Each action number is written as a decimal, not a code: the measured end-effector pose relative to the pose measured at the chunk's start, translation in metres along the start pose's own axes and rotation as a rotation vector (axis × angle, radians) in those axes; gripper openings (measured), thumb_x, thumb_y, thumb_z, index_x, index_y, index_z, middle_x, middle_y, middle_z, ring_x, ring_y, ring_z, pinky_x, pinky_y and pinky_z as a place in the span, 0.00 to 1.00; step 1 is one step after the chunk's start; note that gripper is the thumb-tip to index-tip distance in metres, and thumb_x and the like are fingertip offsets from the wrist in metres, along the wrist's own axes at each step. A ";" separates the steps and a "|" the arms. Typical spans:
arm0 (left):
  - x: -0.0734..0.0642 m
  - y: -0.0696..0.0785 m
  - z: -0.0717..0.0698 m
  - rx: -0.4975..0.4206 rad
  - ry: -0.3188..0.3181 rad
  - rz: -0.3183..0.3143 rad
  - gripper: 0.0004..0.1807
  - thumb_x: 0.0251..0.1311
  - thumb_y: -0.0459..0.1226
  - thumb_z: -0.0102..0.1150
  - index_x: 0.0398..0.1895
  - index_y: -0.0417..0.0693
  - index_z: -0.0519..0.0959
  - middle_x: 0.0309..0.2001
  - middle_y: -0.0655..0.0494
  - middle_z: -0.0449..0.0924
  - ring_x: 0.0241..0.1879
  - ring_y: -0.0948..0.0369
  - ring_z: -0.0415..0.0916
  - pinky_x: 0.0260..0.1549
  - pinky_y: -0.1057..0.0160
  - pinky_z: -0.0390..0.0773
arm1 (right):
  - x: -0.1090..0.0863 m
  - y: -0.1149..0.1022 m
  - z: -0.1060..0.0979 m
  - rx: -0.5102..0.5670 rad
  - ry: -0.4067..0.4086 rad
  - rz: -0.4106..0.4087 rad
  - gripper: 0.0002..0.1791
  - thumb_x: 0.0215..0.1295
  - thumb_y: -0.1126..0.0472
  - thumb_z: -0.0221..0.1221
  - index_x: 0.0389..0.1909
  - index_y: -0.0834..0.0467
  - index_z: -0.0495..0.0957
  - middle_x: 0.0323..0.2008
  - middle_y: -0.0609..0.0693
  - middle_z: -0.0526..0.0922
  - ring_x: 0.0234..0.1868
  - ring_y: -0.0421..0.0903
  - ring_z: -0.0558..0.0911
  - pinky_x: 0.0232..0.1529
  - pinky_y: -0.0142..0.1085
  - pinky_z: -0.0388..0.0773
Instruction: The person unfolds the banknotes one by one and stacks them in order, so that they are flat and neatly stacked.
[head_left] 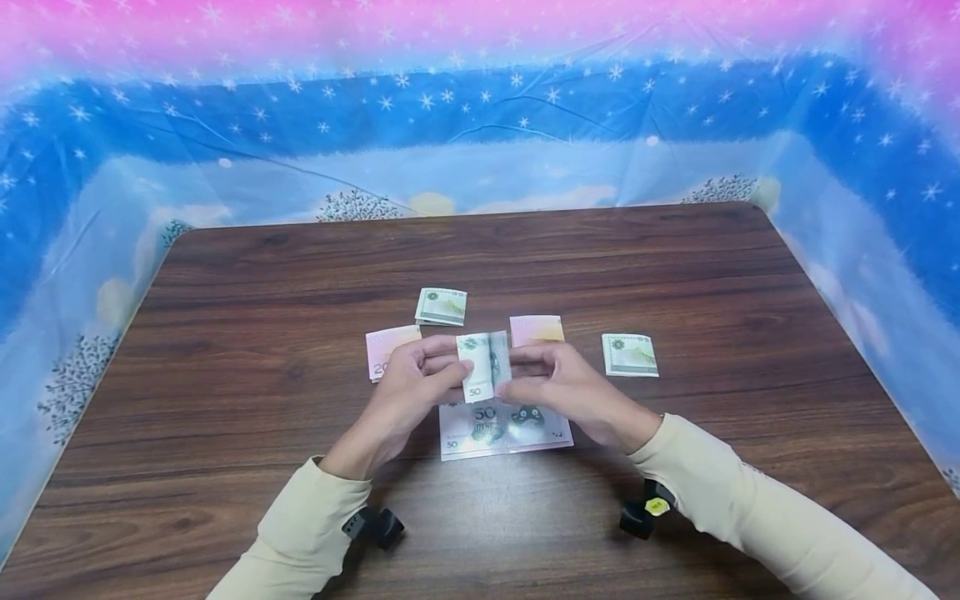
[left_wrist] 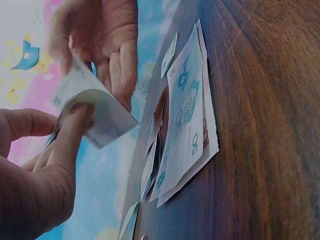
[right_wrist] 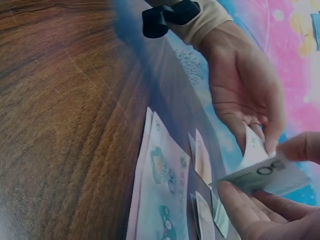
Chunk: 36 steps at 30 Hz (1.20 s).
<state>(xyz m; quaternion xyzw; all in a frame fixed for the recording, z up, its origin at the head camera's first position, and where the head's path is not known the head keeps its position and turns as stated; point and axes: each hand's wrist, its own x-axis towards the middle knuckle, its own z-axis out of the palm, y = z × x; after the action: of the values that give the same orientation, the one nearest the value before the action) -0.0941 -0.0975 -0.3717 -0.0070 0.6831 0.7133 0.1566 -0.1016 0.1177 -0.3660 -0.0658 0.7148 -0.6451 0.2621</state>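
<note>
Left hand [head_left: 420, 375] pinches near side of bent 50 note [head_left: 476, 367] between thumb and fingers; right hand [head_left: 568, 385] pinches opposite side likewise. Note raised between both sets of fingertips, creased upright. Beneath fingers, flat notes [head_left: 536, 437] overlap on wooden table [head_left: 247, 333]. Left pink note [head_left: 384, 342] just beyond left fingers, right pink note [head_left: 536, 327] just beyond right fingers, both partly hidden. Left green note [head_left: 442, 305] farther past left fingertips; right green note [head_left: 630, 356] outward of right fingers.

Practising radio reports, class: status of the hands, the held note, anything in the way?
Left hand, right hand: both pinching. 50-yuan note: raised, bent. Unfolded notes lower down, apart from it; nothing visibly blocking.
</note>
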 end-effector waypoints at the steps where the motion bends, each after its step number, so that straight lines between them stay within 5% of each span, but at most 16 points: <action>1: -0.001 0.000 0.000 0.001 0.015 0.005 0.20 0.65 0.26 0.58 0.60 0.30 0.75 0.51 0.36 0.84 0.43 0.58 0.85 0.44 0.59 0.86 | -0.001 -0.001 -0.001 0.011 0.000 -0.001 0.30 0.62 0.69 0.62 0.65 0.72 0.70 0.56 0.65 0.81 0.53 0.51 0.83 0.57 0.43 0.81; 6: -0.002 0.002 -0.003 0.027 0.098 0.004 0.17 0.64 0.26 0.60 0.55 0.31 0.78 0.46 0.38 0.86 0.37 0.61 0.85 0.38 0.62 0.87 | -0.003 -0.001 -0.008 0.024 0.032 -0.011 0.25 0.61 0.73 0.54 0.60 0.73 0.73 0.53 0.65 0.83 0.51 0.49 0.84 0.55 0.42 0.82; 13: -0.005 -0.001 -0.011 0.122 0.182 -0.034 0.16 0.61 0.27 0.65 0.52 0.33 0.79 0.43 0.41 0.87 0.35 0.61 0.85 0.36 0.65 0.86 | -0.006 0.002 -0.016 0.002 0.095 -0.018 0.17 0.66 0.73 0.57 0.54 0.75 0.76 0.47 0.65 0.86 0.46 0.49 0.86 0.50 0.39 0.85; 20: -0.005 -0.005 -0.017 0.106 0.177 -0.060 0.17 0.61 0.26 0.65 0.54 0.31 0.79 0.42 0.40 0.86 0.34 0.60 0.85 0.36 0.63 0.87 | -0.007 0.004 -0.021 0.041 0.077 0.039 0.17 0.69 0.74 0.56 0.57 0.75 0.73 0.51 0.67 0.84 0.51 0.53 0.85 0.50 0.42 0.84; 27: -0.004 -0.009 -0.021 0.007 0.137 -0.128 0.19 0.62 0.25 0.65 0.55 0.27 0.76 0.41 0.44 0.87 0.33 0.63 0.84 0.36 0.65 0.86 | -0.004 0.012 -0.027 0.197 0.007 0.100 0.18 0.69 0.77 0.54 0.59 0.77 0.70 0.55 0.68 0.81 0.56 0.54 0.82 0.55 0.46 0.82; 33: -0.004 -0.011 -0.023 0.049 0.112 -0.115 0.19 0.61 0.25 0.65 0.55 0.27 0.77 0.41 0.41 0.87 0.34 0.62 0.85 0.36 0.62 0.87 | -0.005 0.014 -0.034 0.029 0.071 0.085 0.19 0.67 0.69 0.62 0.56 0.72 0.76 0.47 0.61 0.87 0.46 0.48 0.86 0.50 0.40 0.84; 36: -0.006 -0.011 -0.023 0.122 0.090 -0.093 0.17 0.61 0.25 0.65 0.52 0.28 0.78 0.39 0.40 0.87 0.33 0.60 0.85 0.36 0.59 0.88 | -0.005 0.015 -0.038 -0.081 0.132 0.049 0.14 0.64 0.65 0.67 0.47 0.68 0.79 0.36 0.54 0.88 0.38 0.44 0.85 0.43 0.38 0.85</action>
<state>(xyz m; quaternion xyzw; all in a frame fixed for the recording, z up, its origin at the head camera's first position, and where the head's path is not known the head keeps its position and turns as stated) -0.0910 -0.1214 -0.3823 -0.0612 0.7305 0.6613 0.1590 -0.1114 0.1563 -0.3776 -0.0160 0.7575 -0.6118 0.2272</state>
